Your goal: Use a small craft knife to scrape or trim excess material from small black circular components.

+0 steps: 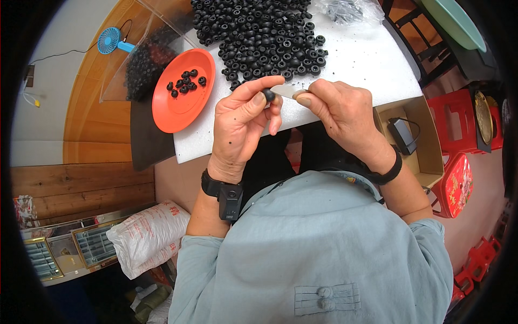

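Between the thumb and fingers of my left hand [234, 121] is a small round black part [268, 95], knob-like in shape. My right hand [348, 113] grips a short pale metal blade [286, 90], its handle end hidden by the fingers. The blade's tip touches or lies very close to the black part; I cannot tell which. Just beyond both hands a large heap of similar black parts [264, 40], many with a ring-shaped hollow, covers the white foam board [356, 65]. Several more lie in an orange-red plate [175, 116] on the left.
A clear container [148, 67] of dark pieces stands behind the plate, near a blue fan [109, 40]. At the far right lies a clear plastic bag [350, 11]. An open cardboard box [430, 164] with a black adapter [402, 135] sits beside my right forearm, near red stools [456, 116].
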The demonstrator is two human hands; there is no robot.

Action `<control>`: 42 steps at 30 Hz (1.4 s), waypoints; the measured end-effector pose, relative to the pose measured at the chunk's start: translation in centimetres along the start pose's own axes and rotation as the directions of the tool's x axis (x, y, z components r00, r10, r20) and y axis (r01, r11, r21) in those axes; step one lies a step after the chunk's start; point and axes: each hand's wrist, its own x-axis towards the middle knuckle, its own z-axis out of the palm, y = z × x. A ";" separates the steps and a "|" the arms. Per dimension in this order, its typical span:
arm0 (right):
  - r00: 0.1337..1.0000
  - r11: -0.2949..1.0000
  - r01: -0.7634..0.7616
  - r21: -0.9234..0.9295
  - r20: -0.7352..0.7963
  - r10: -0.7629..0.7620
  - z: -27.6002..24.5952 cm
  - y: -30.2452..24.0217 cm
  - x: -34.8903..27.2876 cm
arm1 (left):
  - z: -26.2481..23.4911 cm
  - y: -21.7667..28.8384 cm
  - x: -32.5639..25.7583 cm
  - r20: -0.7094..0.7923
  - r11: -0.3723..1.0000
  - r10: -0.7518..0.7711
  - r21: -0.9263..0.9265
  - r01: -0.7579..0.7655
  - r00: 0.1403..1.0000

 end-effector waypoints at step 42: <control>0.998 0.998 0.051 -0.026 -0.018 -0.052 -0.2 0.0 -0.1 | 3.1 -0.5 -0.5 -0.164 0.993 0.092 0.083 -0.079 0.982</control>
